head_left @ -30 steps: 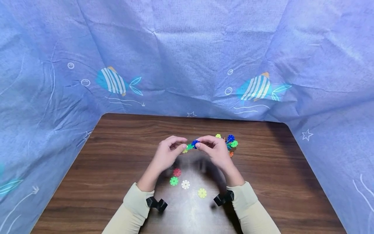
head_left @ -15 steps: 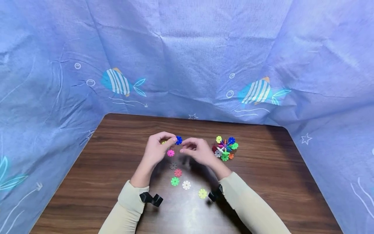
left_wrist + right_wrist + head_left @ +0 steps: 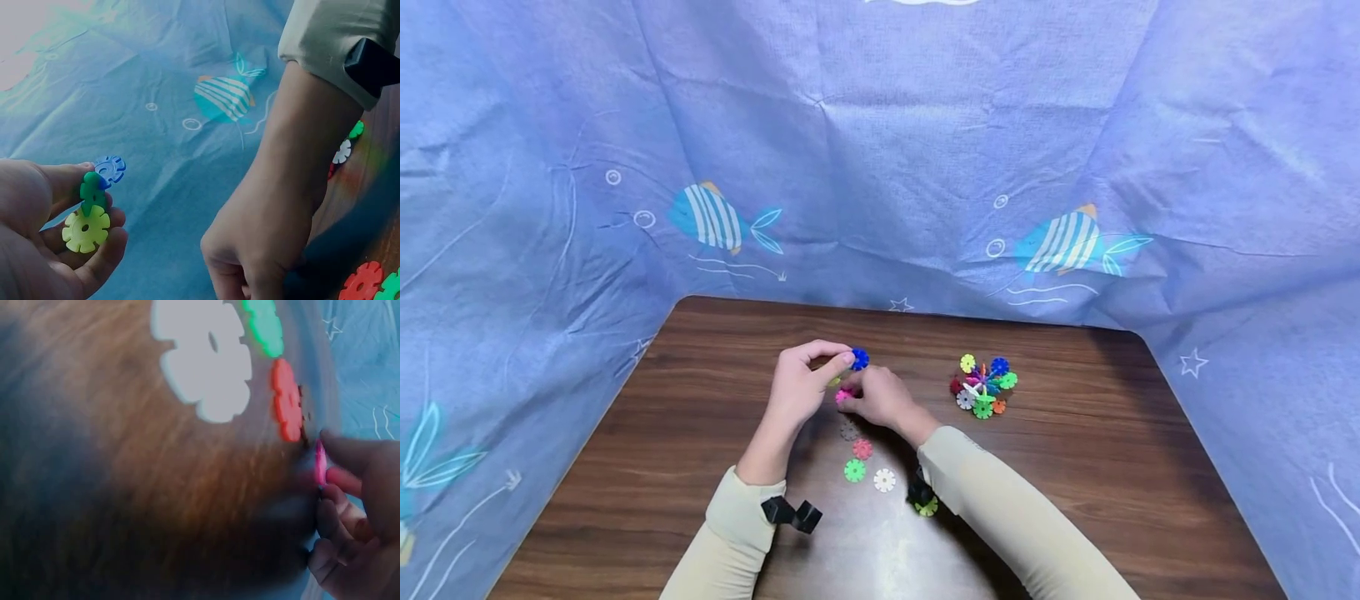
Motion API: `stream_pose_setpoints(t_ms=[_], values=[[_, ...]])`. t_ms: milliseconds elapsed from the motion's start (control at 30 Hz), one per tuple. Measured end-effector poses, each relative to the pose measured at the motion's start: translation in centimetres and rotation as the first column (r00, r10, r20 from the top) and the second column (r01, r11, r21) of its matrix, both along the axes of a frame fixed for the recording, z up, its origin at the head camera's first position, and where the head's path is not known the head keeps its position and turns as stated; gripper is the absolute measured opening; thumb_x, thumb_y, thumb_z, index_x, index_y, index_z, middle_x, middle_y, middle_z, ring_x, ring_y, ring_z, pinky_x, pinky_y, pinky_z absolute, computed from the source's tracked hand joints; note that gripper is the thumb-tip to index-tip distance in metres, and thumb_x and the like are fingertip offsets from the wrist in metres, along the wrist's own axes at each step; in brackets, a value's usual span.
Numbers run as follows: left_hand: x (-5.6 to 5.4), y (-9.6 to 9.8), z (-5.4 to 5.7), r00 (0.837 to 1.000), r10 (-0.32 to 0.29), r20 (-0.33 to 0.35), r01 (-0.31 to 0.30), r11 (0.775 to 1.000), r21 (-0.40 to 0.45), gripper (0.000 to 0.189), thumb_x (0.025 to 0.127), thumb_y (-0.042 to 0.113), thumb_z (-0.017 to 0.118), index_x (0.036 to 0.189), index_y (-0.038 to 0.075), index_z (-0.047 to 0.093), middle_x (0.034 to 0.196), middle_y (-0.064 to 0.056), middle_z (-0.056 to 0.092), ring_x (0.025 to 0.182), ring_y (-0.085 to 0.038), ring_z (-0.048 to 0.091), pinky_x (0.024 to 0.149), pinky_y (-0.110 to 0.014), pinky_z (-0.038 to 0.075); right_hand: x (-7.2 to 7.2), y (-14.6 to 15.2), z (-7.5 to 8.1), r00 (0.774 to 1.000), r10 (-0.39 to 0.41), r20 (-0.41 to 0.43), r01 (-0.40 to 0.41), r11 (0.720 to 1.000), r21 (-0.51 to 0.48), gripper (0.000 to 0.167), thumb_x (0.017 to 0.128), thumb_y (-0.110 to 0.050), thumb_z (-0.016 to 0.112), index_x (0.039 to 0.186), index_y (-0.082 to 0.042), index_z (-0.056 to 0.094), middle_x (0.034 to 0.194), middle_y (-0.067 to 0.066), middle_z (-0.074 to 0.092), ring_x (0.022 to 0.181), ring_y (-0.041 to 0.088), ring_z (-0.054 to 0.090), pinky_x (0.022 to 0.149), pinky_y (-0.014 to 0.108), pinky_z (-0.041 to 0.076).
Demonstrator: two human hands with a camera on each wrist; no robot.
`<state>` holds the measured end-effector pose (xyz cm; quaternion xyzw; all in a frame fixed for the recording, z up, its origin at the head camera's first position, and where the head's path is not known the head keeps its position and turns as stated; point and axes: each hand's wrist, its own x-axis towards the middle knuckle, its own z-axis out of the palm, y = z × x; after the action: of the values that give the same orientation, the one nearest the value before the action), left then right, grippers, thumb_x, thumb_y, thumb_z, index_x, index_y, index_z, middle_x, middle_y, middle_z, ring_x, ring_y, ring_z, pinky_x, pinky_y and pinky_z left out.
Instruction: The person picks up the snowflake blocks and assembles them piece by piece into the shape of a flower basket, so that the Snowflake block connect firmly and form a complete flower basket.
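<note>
Notched discs on a dark brown, wood-grain surface (image 3: pixel 1112 454). A grey disc (image 3: pixel 848 430) lies farthest back; red (image 3: pixel 862 450), green (image 3: pixel 855 472) and white (image 3: pixel 884 481) discs lie nearer; a yellow disc (image 3: pixel 928 507) is partly hidden. A multicoloured cluster (image 3: pixel 983 402) of joined discs stands to the right.

The left hand (image 3: pixel 805 379) pinches a blue disc (image 3: pixel 861 359) over the table (image 3: pixel 1112 467). The right hand (image 3: pixel 883 396), reaching in from the right, pinches a pink disc (image 3: pixel 842 397). Toward the near side lie a grey disc (image 3: pixel 849 430), a red disc (image 3: pixel 862 450), a green disc (image 3: pixel 854 471) and a white disc (image 3: pixel 884 480). Right of both hands stands a multicoloured disc cluster (image 3: pixel 983 385). A fish-print blue cloth (image 3: pixel 887 167) borders the table's far, left and right sides.
</note>
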<state>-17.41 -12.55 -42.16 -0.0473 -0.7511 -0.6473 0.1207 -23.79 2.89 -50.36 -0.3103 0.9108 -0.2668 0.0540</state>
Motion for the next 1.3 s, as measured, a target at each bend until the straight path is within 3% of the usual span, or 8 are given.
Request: stream_pose_setpoints(t_ms=[200, 333, 433, 533, 700, 900, 1067, 1300], values=[[-0.1, 0.4, -0.1, 1.0, -0.009, 0.013, 0.009, 1.0, -0.003, 0.016, 0.089, 0.012, 0.081, 0.1, 0.0, 0.08, 0.096, -0.019, 0.077, 0.08, -0.005, 0.067, 0.068, -0.019, 0.053, 0.0, 0.5, 0.1, 0.998, -0.042, 0.037, 0.043, 0.999, -0.021, 0.014, 0.085, -0.023, 0.085, 0.091, -0.02, 0.073, 0.078, -0.011, 0.073, 0.08, 0.009, 0.067, 0.079, 0.033, 0.055], [-0.1, 0.6, -0.2, 0.999, -0.015, 0.041, 0.014, 1.0, 0.023, 0.017, 0.09, 0.012, 0.08, 0.1, -0.001, 0.079, 0.093, -0.021, 0.076, 0.074, -0.009, 0.066, 0.062, -0.019, 0.053, -0.1, 1.7, 0.7, 0.995, -0.061, 0.079, 0.071, 0.989, -0.133, 0.014, 0.083, -0.018, 0.086, 0.089, -0.018, 0.074, 0.077, -0.008, 0.074, 0.075, 0.006, 0.068, 0.077, 0.029, 0.055], [-0.1, 0.8, -0.4, 0.999, -0.02, 0.051, 0.018, 0.999, 0.033, 0.017, 0.091, 0.014, 0.08, 0.1, -0.001, 0.079, 0.091, -0.02, 0.075, 0.069, -0.01, 0.063, 0.059, -0.019, 0.052, 0.1, 3.1, 1.7, 0.989, -0.105, 0.103, 0.128, 0.958, -0.258, 0.01, 0.084, -0.02, 0.085, 0.091, -0.017, 0.078, 0.081, -0.006, 0.076, 0.074, 0.006, 0.067, 0.073, 0.026, 0.055], [-0.1, 1.1, -0.5, 0.998, -0.029, 0.056, 0.027, 0.999, 0.035, 0.017, 0.091, 0.014, 0.08, 0.1, -0.001, 0.079, 0.088, -0.019, 0.074, 0.066, -0.008, 0.061, 0.058, -0.02, 0.052, 0.8, 4.9, 2.9, 0.983, -0.124, 0.133, 0.169, 0.895, -0.414, 0.008, 0.089, -0.019, 0.081, 0.096, -0.015, 0.08, 0.089, -0.002, 0.078, 0.078, 0.011, 0.069, 0.073, 0.027, 0.057], [0.0, 1.7, -0.6, 0.998, -0.056, 0.036, 0.055, 0.998, 0.036, 0.016, 0.091, 0.013, 0.079, 0.098, -0.001, 0.078, 0.081, -0.016, 0.072, 0.061, -0.009, 0.058, 0.054, -0.021, 0.05, 3.0, 7.4, 4.3, 0.974, -0.097, 0.206, 0.208, 0.749, -0.629, 0.012, 0.095, -0.013, 0.075, 0.105, -0.01, 0.08, 0.099, 0.007, 0.078, 0.085, 0.016, 0.07, 0.073, 0.028, 0.059], [0.0, 2.3, -0.8, 0.995, -0.093, 0.036, 0.093, 0.996, 0.016, 0.015, 0.092, 0.019, 0.079, 0.097, 0.005, 0.078, 0.082, -0.011, 0.071, 0.061, -0.012, 0.058, 0.053, -0.023, 0.049, 4.9, 8.8, 5.2, 0.934, -0.101, 0.343, 0.332, 0.601, -0.727, 0.02, 0.092, -0.012, 0.078, 0.11, -0.003, 0.077, 0.089, 0.005, 0.078, 0.07, 0.017, 0.069, 0.059, 0.027, 0.056], [0.1, 2.5, -1.0, 0.994, -0.1, 0.031, 0.1, 0.995, 0.007, 0.016, 0.092, 0.02, 0.08, 0.097, 0.005, 0.078, 0.086, -0.014, 0.074, 0.065, -0.011, 0.062, 0.055, -0.024, 0.052, 5.3, 9.4, 5.4, 0.931, -0.083, 0.356, 0.337, 0.572, -0.748, 0.021, 0.093, -0.007, 0.076, 0.111, 0.003, 0.076, 0.088, -0.002, 0.077, 0.067, 0.012, 0.065, 0.058, 0.026, 0.055], [0.3, 2.6, -0.8, 0.994, -0.111, 0.022, 0.111, 0.994, 0.0, 0.014, 0.092, 0.014, 0.078, 0.1, 0.002, 0.078, 0.088, -0.017, 0.074, 0.066, -0.01, 0.061, 0.057, -0.023, 0.051, 4.8, 9.5, 5.2, 0.918, 0.021, 0.396, 0.31, 0.587, -0.748, 0.023, 0.095, -0.007, 0.073, 0.115, 0.005, 0.074, 0.085, -0.002, 0.076, 0.064, 0.013, 0.059, 0.058, 0.028, 0.053]])
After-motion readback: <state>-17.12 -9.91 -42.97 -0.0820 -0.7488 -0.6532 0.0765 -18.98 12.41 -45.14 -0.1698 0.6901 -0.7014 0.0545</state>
